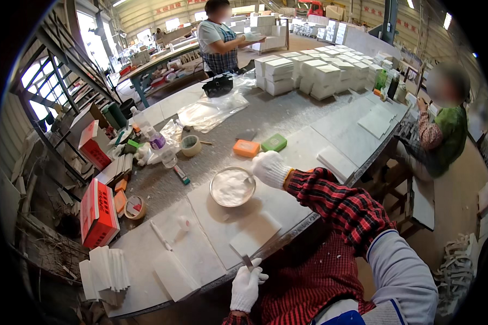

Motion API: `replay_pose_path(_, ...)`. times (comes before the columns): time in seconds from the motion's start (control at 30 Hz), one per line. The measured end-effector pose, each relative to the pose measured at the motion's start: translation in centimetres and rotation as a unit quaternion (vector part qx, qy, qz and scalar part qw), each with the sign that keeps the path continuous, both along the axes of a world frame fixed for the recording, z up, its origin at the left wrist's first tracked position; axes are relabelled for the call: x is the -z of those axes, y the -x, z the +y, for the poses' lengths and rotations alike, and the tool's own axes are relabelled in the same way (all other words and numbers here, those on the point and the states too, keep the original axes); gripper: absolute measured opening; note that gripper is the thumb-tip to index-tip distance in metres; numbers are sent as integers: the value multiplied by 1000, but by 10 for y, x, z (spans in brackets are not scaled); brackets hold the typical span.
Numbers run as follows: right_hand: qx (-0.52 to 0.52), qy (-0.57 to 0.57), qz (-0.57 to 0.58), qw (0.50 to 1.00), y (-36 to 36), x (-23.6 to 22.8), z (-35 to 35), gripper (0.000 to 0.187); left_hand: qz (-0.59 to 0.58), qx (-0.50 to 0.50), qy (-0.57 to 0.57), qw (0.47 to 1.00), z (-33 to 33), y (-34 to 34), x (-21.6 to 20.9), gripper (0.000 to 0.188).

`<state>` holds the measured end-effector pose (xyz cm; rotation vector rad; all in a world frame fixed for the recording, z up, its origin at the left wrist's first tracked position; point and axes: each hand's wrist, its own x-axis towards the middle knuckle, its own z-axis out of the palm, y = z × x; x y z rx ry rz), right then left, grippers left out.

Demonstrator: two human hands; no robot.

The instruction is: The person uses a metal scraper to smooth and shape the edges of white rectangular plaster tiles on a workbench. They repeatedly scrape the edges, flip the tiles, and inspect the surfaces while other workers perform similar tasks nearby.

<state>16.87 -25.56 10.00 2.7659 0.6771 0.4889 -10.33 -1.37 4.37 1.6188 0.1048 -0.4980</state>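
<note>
The bowl of white, loose-looking contents sits near the centre of the frame on pale slabs. At its upper right rim is the gloved right hand, fingers curled; the glove hides whether they grip something dipping into the bowl, so I cannot tell. The gloved left hand, at the lower centre, is well apart from the right, its fingers closed on a flat narrow tool whose tip shows at the lower edge of a white tile. The tile lies flat, just below the bowl in the frame.

The step looks to be taking material from the bowl; a light, level motion would spare the rim any sideways push and spill little on the tile. The left hand should hold the flat narrow tool low and steady, since a steep angle could chip a thin edge. Keep the right sleeve clear of the contents, and leave the orange block and green block, just above the right hand, undisturbed.
</note>
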Motion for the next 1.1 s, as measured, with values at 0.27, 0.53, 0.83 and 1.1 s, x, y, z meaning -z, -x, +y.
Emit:
replay_pose_path(0.27,-43,-452,61,889,128,-33,-41,18,52,-61,28,996,-27,-17,-39,25)
replay_pose_path(0.53,150,-816,240,503,274,19,-41,25,4,8,-39,999,-91,-27,-54,35)
replay_pose_path(0.83,134,-742,147,640,309,52,-51,13,-12,49,-67,996,-132,-14,-59,28)
replay_pose_path(1.1,165,-768,126,606,297,47,-67,13,-24,62,-69,995,-148,-10,-62,24)
